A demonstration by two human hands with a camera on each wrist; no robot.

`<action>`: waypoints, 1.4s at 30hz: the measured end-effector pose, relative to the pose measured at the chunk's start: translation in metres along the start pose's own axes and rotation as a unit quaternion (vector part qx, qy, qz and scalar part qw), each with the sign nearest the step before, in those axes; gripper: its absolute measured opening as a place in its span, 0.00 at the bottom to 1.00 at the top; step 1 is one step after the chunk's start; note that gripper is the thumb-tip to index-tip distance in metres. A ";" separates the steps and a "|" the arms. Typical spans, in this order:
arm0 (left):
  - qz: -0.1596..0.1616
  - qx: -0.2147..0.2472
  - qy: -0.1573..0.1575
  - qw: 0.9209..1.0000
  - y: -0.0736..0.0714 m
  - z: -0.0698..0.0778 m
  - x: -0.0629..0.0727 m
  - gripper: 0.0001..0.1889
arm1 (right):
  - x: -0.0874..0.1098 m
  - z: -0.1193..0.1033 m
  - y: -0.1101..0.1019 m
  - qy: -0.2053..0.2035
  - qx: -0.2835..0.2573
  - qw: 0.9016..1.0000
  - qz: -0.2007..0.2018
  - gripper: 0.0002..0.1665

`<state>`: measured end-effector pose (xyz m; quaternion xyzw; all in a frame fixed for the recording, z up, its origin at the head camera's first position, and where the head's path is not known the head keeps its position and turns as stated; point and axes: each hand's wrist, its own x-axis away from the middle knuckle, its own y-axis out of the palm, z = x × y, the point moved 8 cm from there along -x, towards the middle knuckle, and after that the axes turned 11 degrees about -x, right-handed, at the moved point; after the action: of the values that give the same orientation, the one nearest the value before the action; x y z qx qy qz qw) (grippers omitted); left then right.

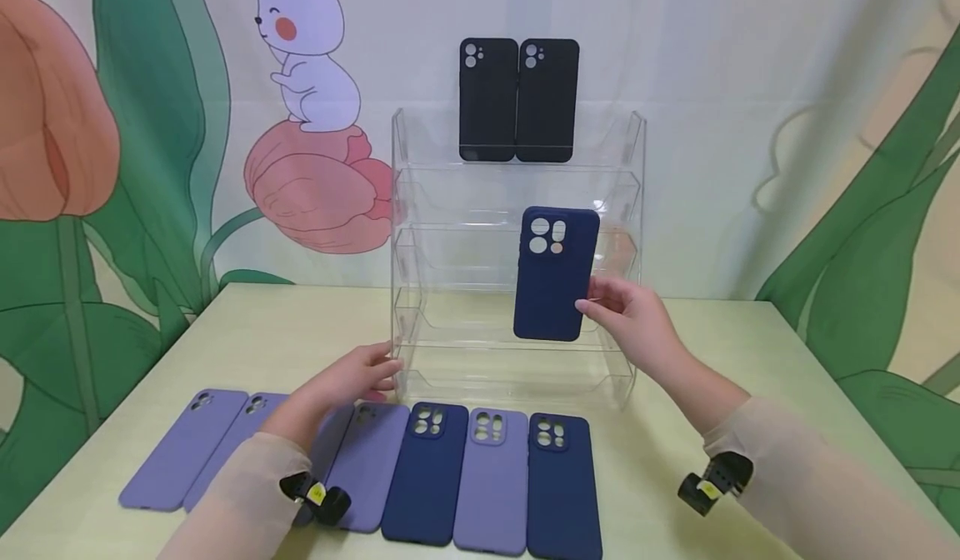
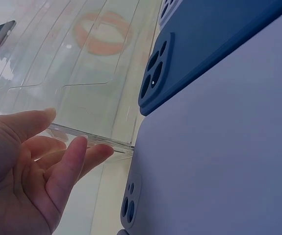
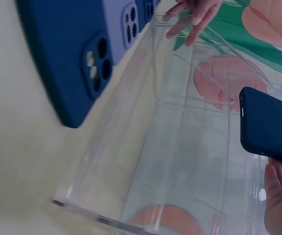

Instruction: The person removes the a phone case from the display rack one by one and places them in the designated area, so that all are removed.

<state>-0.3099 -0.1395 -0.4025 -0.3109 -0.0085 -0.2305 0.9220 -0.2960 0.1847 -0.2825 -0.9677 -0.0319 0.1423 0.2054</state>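
Note:
A navy blue phone case (image 1: 557,281) is held upright in front of the clear acrylic display rack (image 1: 517,370). My right hand (image 1: 637,322) pinches its lower right edge between thumb and fingers; the right wrist view shows the same case (image 3: 270,125) from below. At the rack's lower left corner, my left hand (image 1: 352,379) grips the side panel. In the left wrist view, the thumb of that hand (image 2: 28,166) lies on one side of the panel edge and fingers on the other. Two black phone cases (image 1: 488,102) stand side by side in the rack's top tier.
Along the table's front lies a row of cases: several purple ones, such as a purple case (image 1: 491,493), and navy ones, such as a navy case (image 1: 564,502) at the right end. My left forearm covers part of the row. A printed cloth (image 1: 712,127) hangs behind the table (image 1: 720,360).

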 end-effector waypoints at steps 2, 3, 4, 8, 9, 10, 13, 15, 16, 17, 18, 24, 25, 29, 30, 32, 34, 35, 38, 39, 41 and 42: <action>-0.002 0.003 0.004 1.000 0.000 0.001 0.000 0.30 | 0.005 0.005 0.000 0.006 0.002 1.000 -0.002 0.21; -0.002 0.003 0.004 1.000 0.000 0.001 0.000 0.30 | 0.008 0.007 -0.001 0.008 0.005 1.000 -0.002 0.21; -0.002 0.001 0.004 1.000 0.000 0.001 0.000 0.30 | 0.011 0.010 -0.001 0.010 0.006 1.000 -0.003 0.22; 0.002 -0.001 0.003 1.000 -0.001 0.001 0.001 0.30 | 0.024 0.019 -0.004 0.023 0.005 1.000 -0.004 0.23; 0.001 0.000 0.004 1.000 -0.001 0.001 0.001 0.30 | 0.027 0.021 -0.005 0.026 0.005 1.000 -0.003 0.23; 0.000 0.000 0.005 1.000 -0.001 0.002 0.001 0.30 | 0.031 0.023 -0.006 0.029 0.004 1.000 -0.003 0.24; -0.002 0.004 0.009 1.000 0.000 0.002 0.001 0.30 | 0.041 0.030 -0.009 0.044 0.006 0.999 -0.002 0.25; -0.003 0.001 0.008 1.000 0.000 0.002 0.001 0.30 | 0.046 0.035 -0.011 0.051 0.007 0.999 -0.003 0.25; -0.001 0.000 0.005 1.000 -0.001 0.001 0.001 0.30 | 0.049 0.038 -0.011 0.055 0.007 0.998 -0.003 0.25; 0.000 -0.001 0.003 1.000 -0.001 0.001 0.001 0.30 | 0.051 0.041 -0.012 0.060 0.008 0.998 -0.003 0.26; 0.001 -0.001 0.002 1.000 -0.001 0.001 0.001 0.30 | 0.054 0.043 -0.014 0.064 0.010 0.998 -0.002 0.26; -0.001 0.000 0.001 1.000 0.000 0.001 -0.002 0.30 | 0.070 0.055 -0.021 0.083 0.018 0.996 -0.001 0.27; -0.001 -0.001 0.001 1.000 0.000 0.001 -0.002 0.30 | 0.073 0.057 -0.021 0.085 0.017 0.996 -0.002 0.27; 0.000 -0.001 -0.003 1.000 0.000 0.000 0.000 0.29 | 0.082 0.064 -0.022 0.092 0.015 0.996 -0.006 0.26; 0.000 -0.001 -0.003 1.000 0.000 0.000 0.000 0.29 | 0.084 0.066 -0.023 0.093 0.015 0.995 -0.006 0.26; 0.000 0.001 -0.004 1.000 0.001 0.000 0.001 0.29 | 0.088 0.070 -0.024 0.100 0.012 0.995 -0.006 0.26; 0.000 0.000 -0.004 1.000 0.001 0.000 0.001 0.29 | 0.093 0.074 -0.025 0.106 0.013 0.994 -0.007 0.27; 0.000 0.000 -0.004 1.000 0.001 0.000 0.002 0.29 | 0.095 0.075 -0.026 0.106 0.013 0.994 -0.008 0.26; -0.001 -0.001 -0.004 1.000 0.001 0.000 0.002 0.29 | 0.101 0.078 -0.028 0.105 0.010 0.994 -0.011 0.25; -0.001 -0.002 -0.004 1.000 0.000 0.001 0.002 0.29 | 0.103 0.079 -0.029 0.105 0.007 0.994 -0.012 0.25; 0.000 -0.005 -0.002 1.000 0.000 0.002 0.002 0.29 | 0.107 0.081 -0.030 0.106 0.000 0.994 -0.016 0.24; 0.001 -0.005 -0.001 1.000 -0.001 0.002 0.002 0.29 | 0.109 0.083 -0.031 0.111 -0.005 0.994 -0.019 0.25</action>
<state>-0.3085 -0.1394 -0.4003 -0.3157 -0.0082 -0.2297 0.9206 -0.2159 0.2578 -0.3711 -0.9779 -0.0277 0.0301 0.2051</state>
